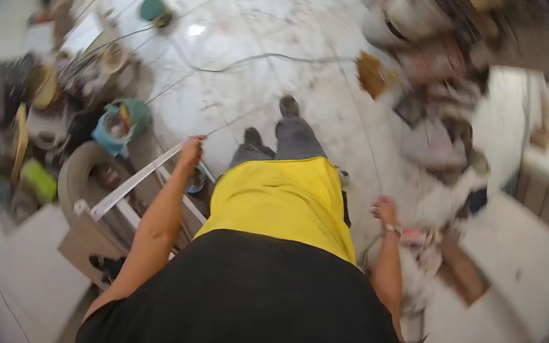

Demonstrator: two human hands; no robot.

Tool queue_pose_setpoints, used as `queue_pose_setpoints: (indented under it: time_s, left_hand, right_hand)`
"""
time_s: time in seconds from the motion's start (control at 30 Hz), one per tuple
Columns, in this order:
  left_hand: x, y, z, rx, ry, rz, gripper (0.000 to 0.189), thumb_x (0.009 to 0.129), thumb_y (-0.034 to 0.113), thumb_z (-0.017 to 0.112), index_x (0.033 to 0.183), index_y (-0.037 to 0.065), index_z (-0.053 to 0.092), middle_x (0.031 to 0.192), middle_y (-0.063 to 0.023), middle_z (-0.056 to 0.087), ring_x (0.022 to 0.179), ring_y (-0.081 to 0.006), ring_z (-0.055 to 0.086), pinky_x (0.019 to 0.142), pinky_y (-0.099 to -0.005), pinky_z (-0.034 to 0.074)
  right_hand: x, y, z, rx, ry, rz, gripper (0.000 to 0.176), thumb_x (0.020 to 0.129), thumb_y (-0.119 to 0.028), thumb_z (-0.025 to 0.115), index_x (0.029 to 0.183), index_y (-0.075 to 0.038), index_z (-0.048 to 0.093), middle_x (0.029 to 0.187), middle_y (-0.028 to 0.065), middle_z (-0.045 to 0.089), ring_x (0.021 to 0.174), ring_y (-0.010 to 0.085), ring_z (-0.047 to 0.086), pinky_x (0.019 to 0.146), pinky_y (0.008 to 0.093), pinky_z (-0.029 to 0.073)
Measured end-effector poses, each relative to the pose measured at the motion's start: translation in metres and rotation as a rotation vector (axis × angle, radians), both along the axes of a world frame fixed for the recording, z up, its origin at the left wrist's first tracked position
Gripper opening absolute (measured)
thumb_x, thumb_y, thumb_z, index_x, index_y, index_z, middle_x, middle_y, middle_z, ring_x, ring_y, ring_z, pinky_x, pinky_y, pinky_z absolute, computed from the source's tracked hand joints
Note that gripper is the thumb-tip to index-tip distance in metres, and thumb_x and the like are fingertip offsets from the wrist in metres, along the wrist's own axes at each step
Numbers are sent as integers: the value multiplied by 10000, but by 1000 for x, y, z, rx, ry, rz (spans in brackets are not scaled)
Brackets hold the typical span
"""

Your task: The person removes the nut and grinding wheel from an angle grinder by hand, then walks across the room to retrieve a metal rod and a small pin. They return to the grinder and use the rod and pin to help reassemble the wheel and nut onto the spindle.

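A dirty pale tiled floor (pixel 274 24) runs through the middle of the frame, with clutter down both sides. Left of centre, the left hand (pixel 191 153) is closed on the upper end of a long white strip (pixel 135 186). From there the strip slants down and left, away from the body, its long axis on a diagonal and its far end near the corner of a brown board (pixel 85 247). The left hand is at the strip; the right hand (pixel 383 208) is well apart from it, across the body at right of centre. The right hand's fingers are loosely bent and nothing shows in them, but blur hides whether they hold something small. A band (pixel 393 228) rings that wrist. Between the hands are a yellow cloth (pixel 278 193) at the waist and, above it, two dark shoes (pixel 289 106) on the tiles. Just beyond the strip, at left, lie a thick grey ring (pixel 71 178) and a blue-green bucket (pixel 144 118) with things in it. Outward of the right hand are pale rags (pixel 438 205) and a brown block (pixel 464 268). Farther up, a cable (pixel 262 56) curves over the floor between a green round thing (pixel 151 8) and a brown scrap (pixel 372 76).
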State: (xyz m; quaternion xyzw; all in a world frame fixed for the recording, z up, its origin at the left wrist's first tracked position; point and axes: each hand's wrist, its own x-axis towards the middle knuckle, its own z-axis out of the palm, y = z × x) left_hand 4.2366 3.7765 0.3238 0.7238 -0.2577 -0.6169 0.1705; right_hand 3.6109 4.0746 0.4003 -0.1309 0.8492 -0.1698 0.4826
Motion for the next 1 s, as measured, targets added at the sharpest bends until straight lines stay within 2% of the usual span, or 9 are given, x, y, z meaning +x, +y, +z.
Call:
queue_pose_setpoints:
  time_s: [0.07,0.23,0.33,0.4,0.63,0.8,0.9,0.93,1.0]
  left_hand:
    - [-6,-25,17,-6,69,-63,370,868,161,459,1146,100,696,587,29,433,461,-84,371,405,-254,276]
    - [-13,-22,65,-84,127,-199,408,950,258,492,1292,56,587,636,29,456,459,-66,359,390,-223,276]
    - [2,-4,49,-21,87,-270,386,943,309,543,1223,60,635,686,17,486,462,-78,365,419,-244,301]
    - [-15,8,53,39,-253,-393,293,907,237,592,1141,92,692,725,-11,543,468,-106,399,426,-262,317]
    - [-38,13,-41,-875,-356,-1788,267,867,120,561,1055,31,727,1021,-131,722,777,-224,667,750,-353,558]
    - [-244,33,-3,-676,-299,-1752,328,866,128,592,1157,-2,668,1102,-183,699,838,-286,677,744,-373,532]
    - [-359,14,-20,-1053,155,-1897,346,898,154,580,1191,-15,657,970,-146,697,710,-211,631,643,-328,506]
    - [-389,23,-11,-762,-101,-1842,342,890,128,580,1179,-40,652,855,-90,646,637,-147,559,573,-291,465]
    - [-448,28,5,-180,-18,-1465,350,892,122,568,1187,-48,648,804,-62,604,610,-122,523,540,-284,438]
  right_hand:
    - [85,-1,48,314,-221,272,404,906,-239,605,1226,8,620,967,137,713,743,207,702,598,299,551]
    - [143,93,41,251,-209,-233,272,927,-221,581,985,21,692,804,113,696,597,185,663,526,317,521]
    - [132,140,19,174,-132,-406,265,943,-203,563,1038,18,675,851,131,704,637,208,676,565,337,565]
    - [120,166,1,82,-114,-592,257,935,-209,573,1014,14,672,844,128,701,625,206,675,543,337,559]
    - [65,216,-42,-143,-117,-700,248,867,-246,630,798,-15,689,699,100,681,605,186,674,498,326,519]
    - [37,297,-80,26,522,-140,192,754,-195,646,659,-36,695,597,98,661,598,239,667,557,384,523]
    - [9,340,-59,42,234,-675,202,718,-161,629,828,-21,723,715,138,696,661,279,672,621,427,545]
    - [7,359,-65,9,345,-719,238,725,-162,632,896,-17,712,759,141,700,669,267,675,618,414,550]
    - [9,389,-80,-51,564,-775,336,738,-164,637,1032,-10,691,847,145,708,684,244,679,611,387,559]
